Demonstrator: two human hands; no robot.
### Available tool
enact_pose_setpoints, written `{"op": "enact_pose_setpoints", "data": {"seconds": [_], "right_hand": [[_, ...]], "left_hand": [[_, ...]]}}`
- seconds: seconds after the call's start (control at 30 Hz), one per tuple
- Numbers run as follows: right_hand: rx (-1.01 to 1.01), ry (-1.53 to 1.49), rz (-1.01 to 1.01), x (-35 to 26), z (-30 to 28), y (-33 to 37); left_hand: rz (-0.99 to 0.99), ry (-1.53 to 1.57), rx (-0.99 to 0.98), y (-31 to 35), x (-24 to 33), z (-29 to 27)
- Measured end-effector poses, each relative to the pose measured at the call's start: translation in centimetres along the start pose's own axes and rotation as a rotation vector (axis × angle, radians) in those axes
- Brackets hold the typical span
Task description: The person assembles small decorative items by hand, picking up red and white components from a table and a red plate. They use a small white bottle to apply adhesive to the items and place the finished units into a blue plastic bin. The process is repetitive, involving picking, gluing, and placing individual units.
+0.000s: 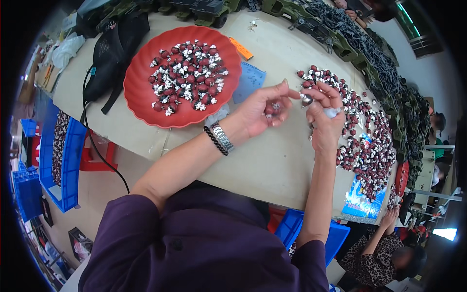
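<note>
My right hand (325, 119) pinches a small round toy figure (306, 100), dark and shiny with a white top, between thumb and fingers. Something white (332, 112) shows at its fingers, perhaps a wrap. My left hand (258, 111) is curled around a few dark-red toy figures (273, 108), while its index finger reaches to the piece in the right hand. Left of my hands, a red scalloped bowl (138, 87) holds many dark-red and black figures with white parts. On the table to the right spreads a large pile of similar figures (362, 114).
A blue pad (250, 80) and an orange box (241, 48) lie beside the bowl. A black mesh bag (114, 56) sits at the left. Green toy vehicles (340, 44) line the far edge. Another person (384, 253) works at the lower right. Blue crates (70, 165) stand below the table.
</note>
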State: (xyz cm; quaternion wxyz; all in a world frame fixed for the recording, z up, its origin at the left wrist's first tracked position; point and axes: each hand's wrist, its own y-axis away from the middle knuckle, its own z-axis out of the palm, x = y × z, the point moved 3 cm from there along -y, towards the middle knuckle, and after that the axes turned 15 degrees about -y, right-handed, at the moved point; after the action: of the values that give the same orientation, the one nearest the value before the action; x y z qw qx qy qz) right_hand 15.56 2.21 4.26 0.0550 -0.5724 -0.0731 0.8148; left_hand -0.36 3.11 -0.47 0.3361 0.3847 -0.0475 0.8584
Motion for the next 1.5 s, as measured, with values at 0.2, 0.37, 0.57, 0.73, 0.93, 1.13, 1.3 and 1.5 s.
{"op": "enact_pose_setpoints", "data": {"seconds": [0.2,0.37,0.57,0.73,0.93,1.13,1.3,1.5], "right_hand": [[-0.090,0.120,-0.001,-0.3,0.3,0.5],[-0.057,0.101,-0.048,0.5,-0.1,0.7],[-0.010,0.161,-0.018,1.5,-0.9,1.2],[-0.001,0.193,-0.098,1.4,-0.9,1.2],[0.041,0.260,-0.124,1.2,-0.5,1.3],[0.012,0.197,-0.039,1.2,-0.7,1.6],[0.018,0.192,0.012,1.2,-0.7,1.9],[0.052,0.190,0.034,0.9,-0.2,2.2]], "left_hand": [[-0.043,-0.075,-0.008,-0.2,-0.9,0.6],[-0.048,-0.159,-0.001,-0.2,-0.9,1.0],[-0.043,-0.133,-0.044,-0.3,-0.9,1.2],[-0.041,-0.170,0.014,-0.4,-0.8,1.5],[-0.025,-0.248,0.006,-0.4,-0.9,1.5],[-0.053,-0.151,-0.051,-0.1,-1.7,1.0],[-0.044,-0.158,-0.067,-0.4,-2.4,1.1],[-0.031,-0.197,-0.078,-0.3,-2.4,1.2]]}}
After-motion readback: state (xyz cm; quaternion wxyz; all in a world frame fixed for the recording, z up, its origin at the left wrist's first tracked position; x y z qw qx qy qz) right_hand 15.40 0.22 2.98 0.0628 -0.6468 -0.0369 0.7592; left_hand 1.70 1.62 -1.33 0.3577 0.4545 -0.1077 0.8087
